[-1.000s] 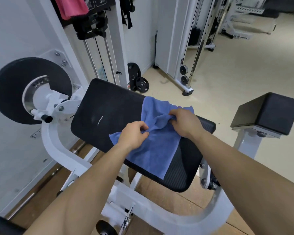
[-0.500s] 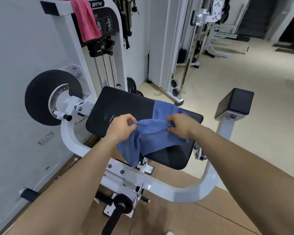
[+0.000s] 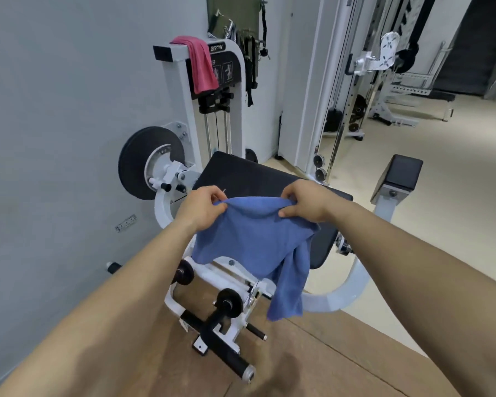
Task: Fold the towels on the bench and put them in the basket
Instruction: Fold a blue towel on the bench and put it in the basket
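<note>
Now: your left hand (image 3: 202, 206) and right hand (image 3: 305, 200) pinch the top edge of the blue terry towel (image 3: 255, 239) | limp cloth hangs before the black padded bench (image 3: 249, 176) | pink towel (image 3: 202, 65) draped on the white machine frame (image 3: 181, 81).

The room is lit brightly and evenly by soft, diffuse indoor light; its source is not seen. The grey wall (image 3: 55, 110) is rendered flat and almost shadowless, and the pale floor (image 3: 455, 181) is brought close to overexposure. Only faint, soft-edged shadows are cast: a dim patch is seen on the wooden floor (image 3: 287, 368) near the bottom edge, and gentle shading is laid in the folds of the blue towel (image 3: 252, 239). The top right corner is left dark at an unlit opening (image 3: 470, 53). Strong wide-angle distortion is shown: the cable tower uprights (image 3: 335, 81) are bowed, and the left forearm (image 3: 112, 296) and right forearm (image 3: 413, 267) are stretched toward the bottom corners. Fine detail is slightly softened throughout.
</note>
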Motion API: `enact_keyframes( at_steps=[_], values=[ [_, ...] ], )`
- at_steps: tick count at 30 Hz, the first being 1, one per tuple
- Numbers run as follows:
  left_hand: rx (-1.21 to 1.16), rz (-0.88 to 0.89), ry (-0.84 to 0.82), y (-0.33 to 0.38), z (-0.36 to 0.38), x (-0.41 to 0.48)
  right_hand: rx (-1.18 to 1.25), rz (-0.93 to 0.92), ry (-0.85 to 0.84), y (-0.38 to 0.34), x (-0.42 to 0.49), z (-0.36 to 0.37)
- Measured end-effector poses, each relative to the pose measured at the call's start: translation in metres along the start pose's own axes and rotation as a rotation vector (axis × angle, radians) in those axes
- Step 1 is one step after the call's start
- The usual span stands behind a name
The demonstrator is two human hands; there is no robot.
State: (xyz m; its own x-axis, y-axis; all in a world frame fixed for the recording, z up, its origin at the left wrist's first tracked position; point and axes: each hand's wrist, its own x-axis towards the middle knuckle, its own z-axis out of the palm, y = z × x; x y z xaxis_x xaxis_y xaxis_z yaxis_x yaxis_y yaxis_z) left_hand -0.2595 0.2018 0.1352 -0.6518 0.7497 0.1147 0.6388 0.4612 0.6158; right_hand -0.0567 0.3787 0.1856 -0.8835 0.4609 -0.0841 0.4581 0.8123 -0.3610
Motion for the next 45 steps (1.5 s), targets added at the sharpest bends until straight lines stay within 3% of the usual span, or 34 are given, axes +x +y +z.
enact_keyframes(
  at_steps=[10, 22, 34, 40, 45],
  values=[
    [0.169, -0.153, 0.045, -0.041, -0.068, -0.182, 0.087, -0.216, -0.069, -0.121, -0.071, 0.044],
    [0.261, -0.590, 0.233, -0.172, -0.214, -0.430, 0.126, -0.557, -0.355, -0.389, -0.129, 0.149],
    [0.030, -0.779, 0.293, -0.312, -0.297, -0.671, 0.146, -0.678, -0.484, -0.669, -0.222, 0.303],
    [-0.192, -0.741, 0.353, -0.353, -0.316, -0.736, 0.138, -0.665, -0.492, -0.764, -0.256, 0.375],
    [-0.235, -0.751, 0.380, -0.392, -0.327, -0.762, 0.157, -0.655, -0.522, -0.827, -0.265, 0.416]
  ],
)
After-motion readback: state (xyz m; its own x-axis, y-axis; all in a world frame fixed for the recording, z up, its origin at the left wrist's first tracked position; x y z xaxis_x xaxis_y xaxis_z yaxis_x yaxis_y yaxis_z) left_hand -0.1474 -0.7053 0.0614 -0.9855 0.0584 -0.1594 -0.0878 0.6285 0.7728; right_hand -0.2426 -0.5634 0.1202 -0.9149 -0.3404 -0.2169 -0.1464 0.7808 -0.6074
